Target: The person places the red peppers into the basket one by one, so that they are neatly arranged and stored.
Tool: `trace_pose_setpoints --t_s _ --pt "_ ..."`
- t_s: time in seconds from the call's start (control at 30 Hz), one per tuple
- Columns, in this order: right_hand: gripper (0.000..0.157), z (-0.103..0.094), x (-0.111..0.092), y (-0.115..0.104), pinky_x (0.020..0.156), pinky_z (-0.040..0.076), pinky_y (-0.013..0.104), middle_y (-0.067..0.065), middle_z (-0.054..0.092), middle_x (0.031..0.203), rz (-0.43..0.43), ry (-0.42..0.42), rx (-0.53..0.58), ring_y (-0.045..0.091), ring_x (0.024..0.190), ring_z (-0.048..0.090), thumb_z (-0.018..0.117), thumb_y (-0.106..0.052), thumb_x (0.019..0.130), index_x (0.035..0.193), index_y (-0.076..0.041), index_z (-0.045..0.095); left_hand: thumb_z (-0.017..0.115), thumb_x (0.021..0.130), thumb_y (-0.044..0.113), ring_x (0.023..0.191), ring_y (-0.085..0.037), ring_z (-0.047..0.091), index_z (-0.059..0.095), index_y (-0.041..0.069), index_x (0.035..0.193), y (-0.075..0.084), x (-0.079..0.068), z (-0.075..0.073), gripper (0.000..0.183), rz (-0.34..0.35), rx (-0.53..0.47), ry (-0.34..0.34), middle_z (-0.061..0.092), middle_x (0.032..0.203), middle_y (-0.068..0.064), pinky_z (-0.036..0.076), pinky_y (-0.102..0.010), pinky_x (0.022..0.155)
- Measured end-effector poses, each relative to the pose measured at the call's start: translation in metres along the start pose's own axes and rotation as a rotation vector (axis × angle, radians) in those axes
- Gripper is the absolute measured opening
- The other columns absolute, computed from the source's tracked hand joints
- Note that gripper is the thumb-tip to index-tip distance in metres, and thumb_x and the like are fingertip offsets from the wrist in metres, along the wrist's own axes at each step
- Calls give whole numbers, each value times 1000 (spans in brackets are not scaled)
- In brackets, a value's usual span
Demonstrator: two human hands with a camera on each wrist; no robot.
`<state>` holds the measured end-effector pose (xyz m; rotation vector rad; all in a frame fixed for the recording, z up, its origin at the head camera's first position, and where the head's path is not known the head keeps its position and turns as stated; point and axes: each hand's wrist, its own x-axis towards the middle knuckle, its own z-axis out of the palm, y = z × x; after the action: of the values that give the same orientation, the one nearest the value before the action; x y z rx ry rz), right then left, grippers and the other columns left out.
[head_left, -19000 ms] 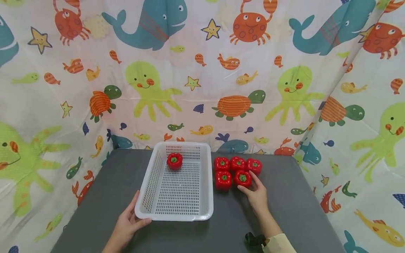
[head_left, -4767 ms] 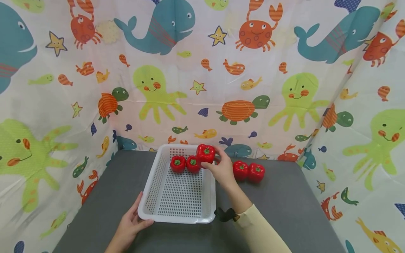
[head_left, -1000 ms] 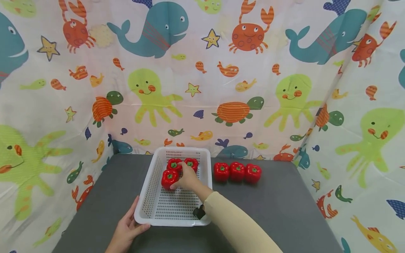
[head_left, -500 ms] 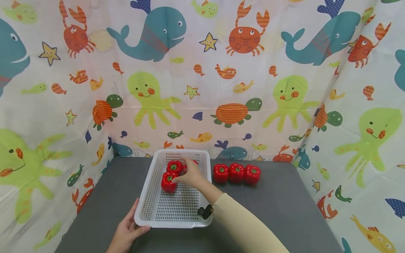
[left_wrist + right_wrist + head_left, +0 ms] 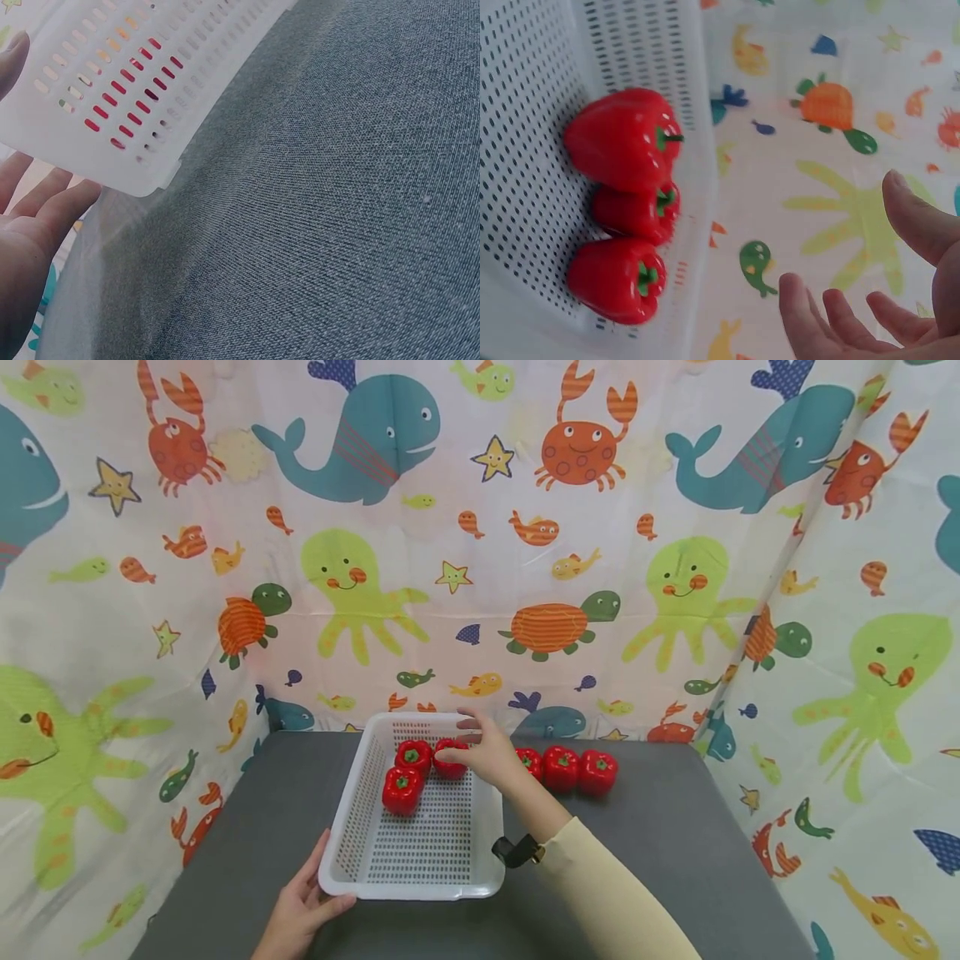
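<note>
A white perforated plastic basket (image 5: 408, 892) holds three red bell peppers: one at the back left (image 5: 413, 758), one at the back right (image 5: 452, 771) and one in front (image 5: 401, 792). My left hand (image 5: 298, 906) grips its near left corner; the left wrist view shows the thumb and fingers on either side of the basket wall (image 5: 45, 127). My right hand (image 5: 491, 756) hovers over the basket's right rim, fingers spread and holding nothing. Its thumb overlaps the back right pepper in the head view. In the right wrist view, its fingers are apart from the peppers (image 5: 622, 142).
Three more red bell peppers stand in a row on the dark grey table (image 5: 645, 860) right of the basket: left (image 5: 531, 762), middle (image 5: 560, 768) and right (image 5: 597, 773). The forearm partly covers the left one. A sea-animal print curtain (image 5: 480, 652) encloses the back and sides.
The basket has gone from one bell pepper to three, the row outside to three. My right hand has let go of the front pepper and moved right. My left hand stays at the corner.
</note>
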<state>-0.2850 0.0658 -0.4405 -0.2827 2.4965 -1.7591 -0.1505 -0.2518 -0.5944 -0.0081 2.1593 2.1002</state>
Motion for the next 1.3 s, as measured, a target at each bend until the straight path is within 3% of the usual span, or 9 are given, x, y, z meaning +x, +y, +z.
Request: trace_pose_setpoints --t_s 0.27,0.43,0.57,0.87,1.03,1.3 --pt "73 -36 1 18 96 56 53 7 56 146 -76 96 -12 32 131 57 86 -28 81 145 -23 52 82 84 11 127 10 48 15 32 163 0 1 1 105 0 15 4 23 168 -6 52 -24 98" --pt "75 -60 0 42 93 57 51 3 54 148 -19 203 -37 31 131 57 86 -29 81 146 -24 50 82 84 12 129 7 48 15 33 163 2 3 0 106 -13 11 1 24 167 -3 52 -26 99" --pt "77 -74 -2 60 93 57 50 4 52 150 21 221 -46 33 133 55 86 -29 81 148 -21 48 83 84 12 130 5 48 14 31 163 2 3 0 107 -22 5 1 24 167 -3 52 -27 99" --pt "79 -95 -13 85 100 53 52 9 52 150 57 243 -26 35 136 53 87 -38 79 146 -19 49 82 84 12 131 6 46 14 33 163 2 0 2 107 -32 13 10 22 168 -4 52 -25 99" --pt "78 -104 -21 94 100 54 50 12 50 151 68 272 -16 37 135 53 86 -35 81 147 -17 48 83 84 13 127 10 48 14 37 162 1 3 0 107 -42 15 17 24 167 -2 52 -26 99" --pt "73 -118 -33 108 101 52 51 14 49 152 88 334 -17 40 135 52 83 -30 85 147 -16 48 84 82 15 125 10 48 13 31 163 3 2 1 109 -66 31 26 25 167 -2 52 -28 100"
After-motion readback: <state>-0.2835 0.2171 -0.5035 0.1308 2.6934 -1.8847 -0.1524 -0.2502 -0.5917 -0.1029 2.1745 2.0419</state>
